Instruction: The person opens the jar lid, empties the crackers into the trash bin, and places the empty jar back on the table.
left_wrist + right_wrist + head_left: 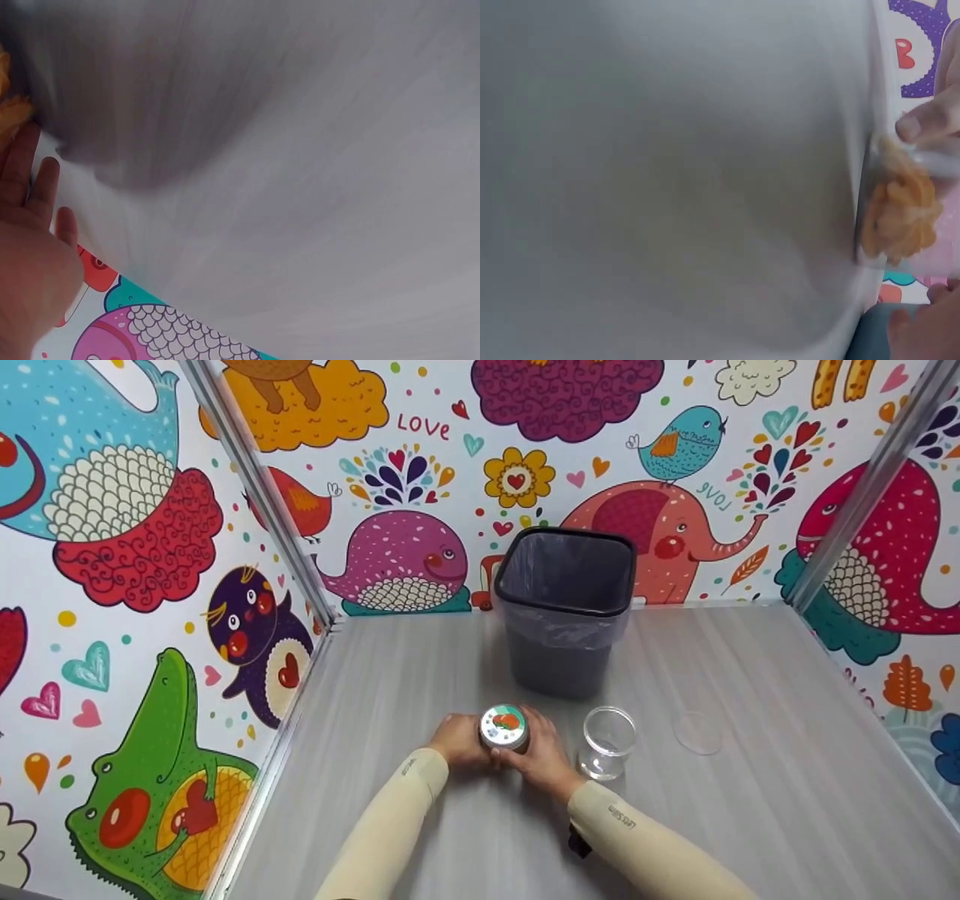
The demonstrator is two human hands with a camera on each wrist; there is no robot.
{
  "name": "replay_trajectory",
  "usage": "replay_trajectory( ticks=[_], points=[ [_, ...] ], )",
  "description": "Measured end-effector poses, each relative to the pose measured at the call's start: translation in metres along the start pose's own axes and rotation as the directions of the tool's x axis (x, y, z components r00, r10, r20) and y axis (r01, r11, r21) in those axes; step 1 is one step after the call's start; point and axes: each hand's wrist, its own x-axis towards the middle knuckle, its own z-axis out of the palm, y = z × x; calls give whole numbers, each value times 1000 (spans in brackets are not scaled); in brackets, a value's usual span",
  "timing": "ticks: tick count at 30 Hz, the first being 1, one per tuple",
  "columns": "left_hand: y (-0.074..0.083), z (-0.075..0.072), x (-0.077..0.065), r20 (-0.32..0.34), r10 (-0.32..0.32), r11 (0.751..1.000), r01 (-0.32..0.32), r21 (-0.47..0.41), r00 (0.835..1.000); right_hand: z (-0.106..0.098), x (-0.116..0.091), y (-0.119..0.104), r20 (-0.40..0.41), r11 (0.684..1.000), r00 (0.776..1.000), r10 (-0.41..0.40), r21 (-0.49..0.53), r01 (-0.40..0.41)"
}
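Note:
In the head view, both hands are at a lidded jar whose round top carries a green and orange print. My left hand holds it from the left side. Around its right side, my right hand grips it, thumb near the front of the lid and fingers behind. The right wrist view shows the jar's transparent wall with orange-yellow ruffled pieces inside. A thumb lies at one end of it. To the right of my right hand stands an open transparent jar.
A transparent round disc lies flat on the grey table, right of the open jar. Behind the hands stands a dark bin lined with a plastic bag. Walls printed with cartoon animals enclose the table at the left, back and right.

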Motion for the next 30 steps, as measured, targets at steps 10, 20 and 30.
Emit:
replay_trajectory(
  ticks=[10, 20, 30],
  points=[
    [-2, 3, 3, 19, -19, 1000, 19, -7, 1000, -21, 17, 9, 199, 999, 979, -52, 24, 48],
    [-2, 1, 1, 22, -12, 1000, 12, 0, 1000, -17, 16, 9, 159, 999, 986, -48, 12, 47],
    [-3, 3, 1, -4, -2, 1000, 2, 11, 1000, -1, 3, -1, 8, 1000, 1000, 24, 4, -24]
  ],
)
